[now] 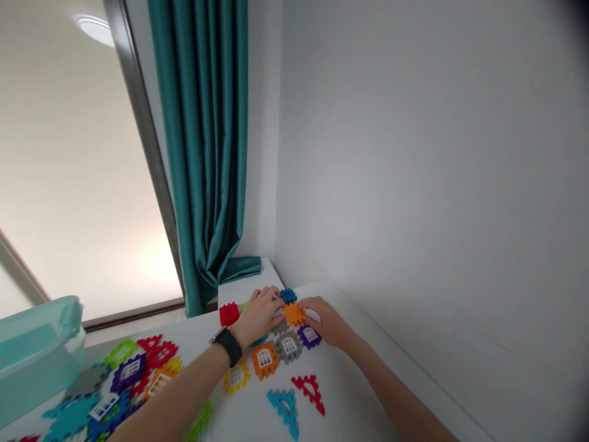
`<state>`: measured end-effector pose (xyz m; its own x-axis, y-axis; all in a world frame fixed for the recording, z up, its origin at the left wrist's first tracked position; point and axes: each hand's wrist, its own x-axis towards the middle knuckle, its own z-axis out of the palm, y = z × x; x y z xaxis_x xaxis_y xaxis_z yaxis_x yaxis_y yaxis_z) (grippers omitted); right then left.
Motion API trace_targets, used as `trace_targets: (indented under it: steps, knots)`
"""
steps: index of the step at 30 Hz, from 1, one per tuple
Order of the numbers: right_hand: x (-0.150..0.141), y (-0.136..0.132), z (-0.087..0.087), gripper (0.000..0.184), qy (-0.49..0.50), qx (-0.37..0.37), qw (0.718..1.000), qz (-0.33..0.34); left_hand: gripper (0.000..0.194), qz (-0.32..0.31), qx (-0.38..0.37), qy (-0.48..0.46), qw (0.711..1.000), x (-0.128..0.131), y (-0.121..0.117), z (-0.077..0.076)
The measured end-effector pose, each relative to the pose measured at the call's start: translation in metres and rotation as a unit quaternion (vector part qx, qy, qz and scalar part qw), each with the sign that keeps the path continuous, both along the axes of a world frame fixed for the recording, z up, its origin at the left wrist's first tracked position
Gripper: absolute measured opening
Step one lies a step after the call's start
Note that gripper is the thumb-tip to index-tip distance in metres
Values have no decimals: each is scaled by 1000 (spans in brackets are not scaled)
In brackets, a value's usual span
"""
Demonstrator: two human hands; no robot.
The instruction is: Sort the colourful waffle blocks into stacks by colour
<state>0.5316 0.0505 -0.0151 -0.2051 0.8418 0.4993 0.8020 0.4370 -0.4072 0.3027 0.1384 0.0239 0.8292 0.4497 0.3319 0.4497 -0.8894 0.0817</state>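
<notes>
My left hand (260, 314), with a dark watch on its wrist, reaches over a group of notched plastic building tiles. Its fingers curl downward, and what lies beneath them is mostly hidden. My right hand (327, 320) grips the right edge of an orange tile (294, 314) between thumb and fingers. Beyond that is a blue tile (288, 296). A red tile (229, 314) lies left of my left hand. Nearer me are a purple window tile (310, 336), a grey window tile (289, 347), an orange window tile (265, 360) and a yellow window tile (237, 376).
A red triangular piece (311, 393) and a blue triangular piece (284, 410) lie on the white table (343, 393). A mixed pile of tiles (129, 372) and a teal plastic bin (39, 356) stand at left. The wall (414, 184) borders the right; a green curtain (207, 153) hangs behind.
</notes>
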Motion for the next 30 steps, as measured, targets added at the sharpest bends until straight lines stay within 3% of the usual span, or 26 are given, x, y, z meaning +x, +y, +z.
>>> trace_targets:
  steps: [12,17,30]
  knots:
    - [25,18,-19,24,27,-36,999,0,21,18,-31,22,999,28,15,-24]
    - [26,18,-22,23,36,-56,998,-3,13,25,-41,25,999,30,16,-25]
    - [28,21,-29,23,39,-89,995,-6,15,28,-57,37,997,32,12,-21]
